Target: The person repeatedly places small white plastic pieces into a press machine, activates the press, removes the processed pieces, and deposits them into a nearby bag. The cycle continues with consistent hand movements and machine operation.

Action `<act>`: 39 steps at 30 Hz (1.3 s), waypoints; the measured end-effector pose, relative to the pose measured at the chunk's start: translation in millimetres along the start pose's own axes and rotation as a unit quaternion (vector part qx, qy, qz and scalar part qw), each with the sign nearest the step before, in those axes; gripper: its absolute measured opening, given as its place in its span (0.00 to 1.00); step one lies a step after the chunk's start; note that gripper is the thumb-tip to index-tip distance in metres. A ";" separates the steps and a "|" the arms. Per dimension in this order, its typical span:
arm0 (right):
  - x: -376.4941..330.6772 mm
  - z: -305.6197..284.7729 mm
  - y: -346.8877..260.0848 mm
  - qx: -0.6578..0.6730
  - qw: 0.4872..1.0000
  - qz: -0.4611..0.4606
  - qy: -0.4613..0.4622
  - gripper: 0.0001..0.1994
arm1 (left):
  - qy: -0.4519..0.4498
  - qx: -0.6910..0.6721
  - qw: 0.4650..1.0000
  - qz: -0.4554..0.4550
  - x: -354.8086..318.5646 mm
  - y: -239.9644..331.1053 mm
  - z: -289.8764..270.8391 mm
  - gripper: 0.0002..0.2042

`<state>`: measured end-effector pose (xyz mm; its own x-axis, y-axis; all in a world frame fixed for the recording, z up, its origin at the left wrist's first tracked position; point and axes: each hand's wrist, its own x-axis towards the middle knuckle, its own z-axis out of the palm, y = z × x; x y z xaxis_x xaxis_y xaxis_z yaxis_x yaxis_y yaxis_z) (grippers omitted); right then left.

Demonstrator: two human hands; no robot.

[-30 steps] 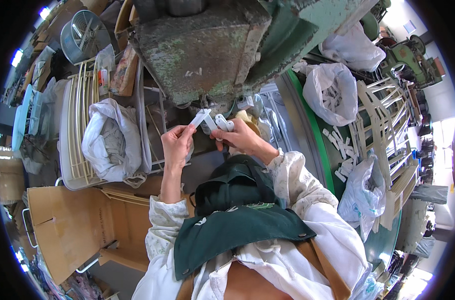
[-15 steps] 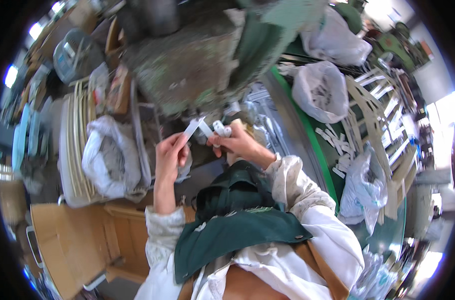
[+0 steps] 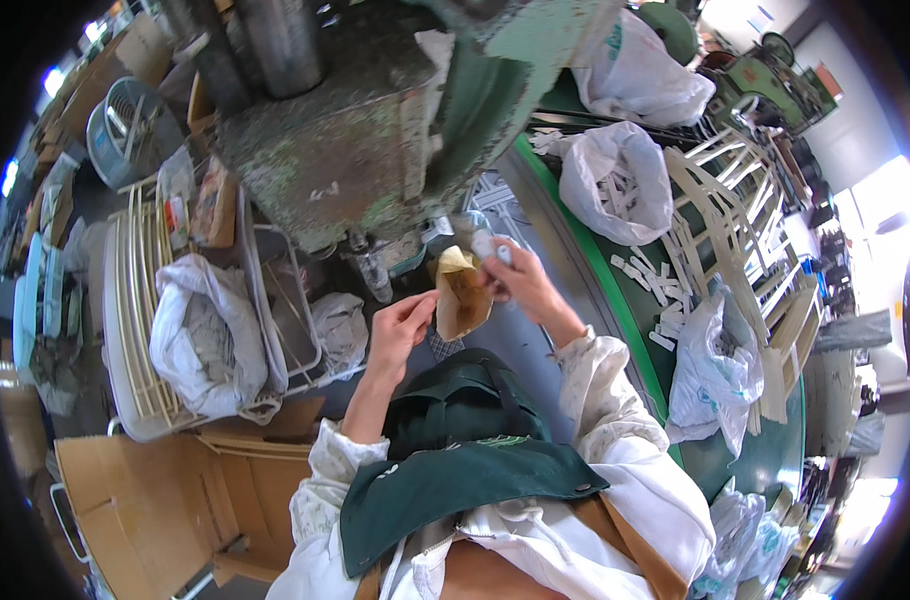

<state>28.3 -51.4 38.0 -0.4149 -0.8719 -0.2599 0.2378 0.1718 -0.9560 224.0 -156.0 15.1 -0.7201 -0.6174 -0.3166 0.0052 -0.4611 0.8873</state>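
Observation:
My left hand [image 3: 399, 335] is pinched, its fingertips at the left edge of an open, yellowish-brown paper bag [image 3: 463, 302]. Whether they grip that edge or some small thing is hidden. On the bag's other side is my right hand [image 3: 523, 282], fingers curled, with white coverings on some fingertips. What lies inside those fingers, if anything, cannot be made out. The bag's mouth faces up between both hands, in front of a worn green machine [image 3: 325, 165].
White plastic sacks [image 3: 615, 185] and loose white strips [image 3: 665, 325] lie on a green-edged table at right, beside stacked cream frames [image 3: 705, 210]. At left stand a rack with a sack [image 3: 210, 340] and an open cardboard box [image 3: 135, 500].
The white strips between my hands are out of sight. My left hand has shifted right and down, my right hand right. The paper bag, mostly hidden before, now shows between them.

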 end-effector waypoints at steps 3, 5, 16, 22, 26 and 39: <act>-5.3 48.6 -2.9 -0.015 0.998 -0.005 -0.056 0.12 | 0.038 -0.057 0.998 0.012 2.1 -1.9 5.9 0.12; -6.1 64.4 -2.3 -0.052 0.996 -0.023 -0.064 0.09 | 0.057 -0.062 0.996 0.042 4.9 -2.0 8.4 0.12; 19.4 92.8 7.7 -0.035 0.997 -0.062 -0.005 0.12 | 0.177 -0.008 0.974 0.140 3.0 11.9 4.5 0.10; 145.9 43.3 97.3 -0.360 0.861 -0.354 0.055 0.10 | 0.240 -0.049 0.957 0.156 20.1 27.3 -9.2 0.12; 211.6 38.2 132.7 -0.556 0.717 -0.419 0.010 0.08 | 0.225 -0.007 0.966 0.128 26.4 21.3 -13.0 0.12; 243.5 52.1 154.7 -0.557 0.759 -0.335 -0.028 0.05 | 0.247 -0.093 0.959 0.105 24.9 -4.2 -12.6 0.13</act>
<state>9.8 -261.1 -166.1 -0.0682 -0.9476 0.3122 -0.9140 -0.0661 -0.4004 214.8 -177.5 -0.7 -0.2730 -0.9146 -0.2982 0.2706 -0.3705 0.8885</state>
